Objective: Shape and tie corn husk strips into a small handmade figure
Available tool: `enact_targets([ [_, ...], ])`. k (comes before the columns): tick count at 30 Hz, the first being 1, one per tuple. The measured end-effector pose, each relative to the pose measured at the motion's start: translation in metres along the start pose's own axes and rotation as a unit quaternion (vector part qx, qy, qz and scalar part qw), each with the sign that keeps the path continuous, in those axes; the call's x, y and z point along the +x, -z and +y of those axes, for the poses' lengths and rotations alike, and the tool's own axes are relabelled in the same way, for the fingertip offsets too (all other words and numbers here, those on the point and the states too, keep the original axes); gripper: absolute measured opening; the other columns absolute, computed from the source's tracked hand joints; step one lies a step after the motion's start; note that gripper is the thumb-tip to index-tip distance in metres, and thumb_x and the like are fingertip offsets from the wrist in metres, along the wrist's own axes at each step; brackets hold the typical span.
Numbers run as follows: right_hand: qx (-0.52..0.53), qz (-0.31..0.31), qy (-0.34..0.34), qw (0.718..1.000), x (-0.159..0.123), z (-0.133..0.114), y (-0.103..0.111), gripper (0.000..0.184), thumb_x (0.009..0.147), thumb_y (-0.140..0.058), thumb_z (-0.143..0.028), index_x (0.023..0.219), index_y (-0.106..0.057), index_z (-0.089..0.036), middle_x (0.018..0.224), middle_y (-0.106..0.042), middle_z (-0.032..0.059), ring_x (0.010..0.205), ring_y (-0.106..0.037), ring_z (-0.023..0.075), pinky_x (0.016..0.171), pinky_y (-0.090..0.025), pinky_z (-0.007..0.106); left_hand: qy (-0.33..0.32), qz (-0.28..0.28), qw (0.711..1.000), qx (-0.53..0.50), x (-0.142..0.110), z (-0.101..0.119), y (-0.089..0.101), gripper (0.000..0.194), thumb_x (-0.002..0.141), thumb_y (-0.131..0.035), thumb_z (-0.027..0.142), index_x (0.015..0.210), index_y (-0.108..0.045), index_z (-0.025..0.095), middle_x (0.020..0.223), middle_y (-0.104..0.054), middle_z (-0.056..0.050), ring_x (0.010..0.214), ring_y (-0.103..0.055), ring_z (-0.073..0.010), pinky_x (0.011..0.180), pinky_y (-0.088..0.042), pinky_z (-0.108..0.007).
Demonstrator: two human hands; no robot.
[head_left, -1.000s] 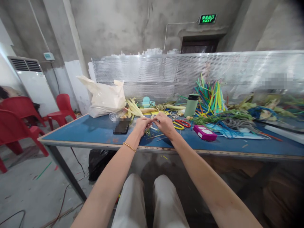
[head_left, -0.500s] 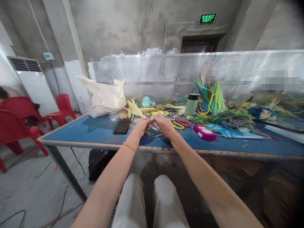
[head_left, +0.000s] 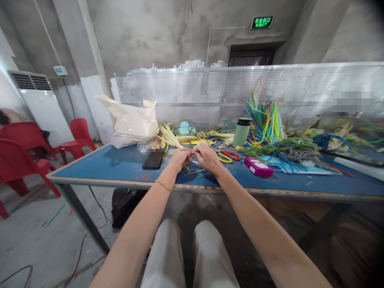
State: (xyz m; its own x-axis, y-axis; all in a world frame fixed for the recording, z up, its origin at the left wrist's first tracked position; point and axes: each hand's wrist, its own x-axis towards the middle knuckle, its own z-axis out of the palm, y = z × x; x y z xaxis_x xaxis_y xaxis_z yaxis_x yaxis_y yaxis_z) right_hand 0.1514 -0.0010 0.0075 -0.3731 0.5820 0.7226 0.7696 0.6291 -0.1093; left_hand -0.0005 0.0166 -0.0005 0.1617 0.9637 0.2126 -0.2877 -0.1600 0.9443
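Note:
My left hand [head_left: 181, 158], with a beaded bracelet at the wrist, is closed in a pinch over the table. Close against it, my right hand [head_left: 206, 157] has its fingers pinched together too, the fingertips of both meeting. Whatever lies between them is too small to make out. A thin pale strand [head_left: 198, 135] sticks up by my right hand. Green strands [head_left: 187, 167] show just below the fingers. Pale corn husks [head_left: 170, 137] lie behind my left hand. To the right of my right hand are scissors with yellow handles [head_left: 224, 157] and scissors with red handles [head_left: 232, 155].
On the blue table [head_left: 99, 164] are a phone [head_left: 153, 159], a white plastic bag [head_left: 135, 124], a green bottle [head_left: 241, 133], a purple box [head_left: 258, 167], a bundle of coloured strips [head_left: 271, 122] and tangled cords [head_left: 300, 154]. A perforated metal screen [head_left: 180, 90] stands behind. Red chairs [head_left: 81, 138] are left.
Both hands stay pinched together in nearly the same place, with only a slight shift of the fingers. Nothing else on the table has visibly moved.

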Motion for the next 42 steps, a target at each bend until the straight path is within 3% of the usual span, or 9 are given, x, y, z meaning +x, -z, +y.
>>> enact_targets([
  [5, 0.045, 0.015, -0.022, 0.999, 0.002, 0.006, -0.001, 0.011, 0.087, -0.055, -0.014, 0.082, -0.062, -0.020, 0.090, -0.063, 0.0070, 0.087, -0.058, 0.0213, 0.079, -0.045, 0.032, -0.025, -0.011, 0.999, 0.034, -0.004, 0.002, -0.001, 0.006, 0.064, -0.069, 0.005, 0.065, -0.065, 0.010, 0.061, -0.065, -0.004, 0.047, -0.051, -0.0075, 0.050, -0.038, -0.023],
  [11, 0.075, 0.015, -0.023, 0.997, 0.004, 0.012, -0.004, 0.013, 0.085, -0.056, -0.013, 0.077, -0.063, -0.021, 0.085, -0.064, 0.0063, 0.085, -0.057, 0.0214, 0.079, -0.044, 0.034, -0.061, -0.028, 0.996, 0.062, -0.005, 0.001, 0.002, 0.021, 0.063, -0.081, 0.024, 0.063, -0.064, 0.011, 0.059, -0.064, -0.003, 0.047, -0.051, -0.0083, 0.048, -0.038, -0.023],
  [17, 0.094, 0.019, -0.027, 0.995, 0.004, 0.014, -0.007, 0.013, 0.083, -0.058, -0.014, 0.072, -0.061, -0.021, 0.081, -0.066, 0.0048, 0.078, -0.057, 0.0197, 0.075, -0.043, 0.032, -0.084, -0.021, 0.994, 0.073, -0.005, 0.001, 0.002, 0.026, 0.063, -0.082, 0.027, 0.060, -0.061, 0.013, 0.054, -0.060, -0.001, 0.045, -0.051, -0.0087, 0.048, -0.038, -0.023],
  [23, 0.048, 0.051, -0.056, 0.996, 0.005, 0.012, -0.007, 0.019, 0.086, -0.060, -0.022, 0.068, -0.057, -0.021, 0.073, -0.061, 0.0037, 0.072, -0.054, 0.0195, 0.069, -0.041, 0.031, -0.053, -0.014, 0.998, 0.005, -0.002, 0.001, 0.003, 0.022, 0.063, -0.081, 0.024, 0.061, -0.062, 0.012, 0.055, -0.062, -0.003, 0.045, -0.052, -0.0090, 0.051, -0.040, -0.024],
  [28, 0.006, 0.115, -0.035, 0.993, 0.004, 0.003, 0.000, 0.014, 0.093, -0.055, -0.024, 0.083, -0.063, -0.020, 0.090, -0.062, 0.0083, 0.085, -0.057, 0.0219, 0.076, -0.043, 0.032, -0.011, 0.013, 0.998, -0.059, 0.002, 0.001, 0.006, 0.019, 0.062, -0.078, 0.020, 0.060, -0.060, 0.012, 0.055, -0.062, -0.004, 0.045, -0.051, -0.0084, 0.048, -0.036, -0.022],
  [34, -0.034, 0.043, 0.002, 0.999, 0.004, -0.008, 0.000, 0.010, 0.093, -0.058, -0.025, 0.093, -0.068, -0.021, 0.099, -0.063, 0.0090, 0.091, -0.059, 0.0219, 0.073, -0.044, 0.030, -0.022, 0.008, 0.998, -0.052, 0.000, 0.000, 0.007, 0.014, 0.066, -0.075, 0.019, 0.063, -0.063, 0.012, 0.056, -0.063, -0.003, 0.046, -0.048, -0.0066, 0.048, -0.034, -0.022],
  [42, -0.059, 0.035, -0.004, 0.998, 0.003, -0.004, -0.002, 0.015, 0.095, -0.055, -0.024, 0.089, -0.069, -0.022, 0.096, -0.062, 0.0081, 0.089, -0.059, 0.0209, 0.070, -0.042, 0.028, -0.008, -0.001, 0.999, -0.046, -0.002, 0.003, 0.005, 0.015, 0.067, -0.074, 0.018, 0.064, -0.061, 0.013, 0.059, -0.063, -0.003, 0.048, -0.052, -0.0078, 0.050, -0.036, -0.023],
])
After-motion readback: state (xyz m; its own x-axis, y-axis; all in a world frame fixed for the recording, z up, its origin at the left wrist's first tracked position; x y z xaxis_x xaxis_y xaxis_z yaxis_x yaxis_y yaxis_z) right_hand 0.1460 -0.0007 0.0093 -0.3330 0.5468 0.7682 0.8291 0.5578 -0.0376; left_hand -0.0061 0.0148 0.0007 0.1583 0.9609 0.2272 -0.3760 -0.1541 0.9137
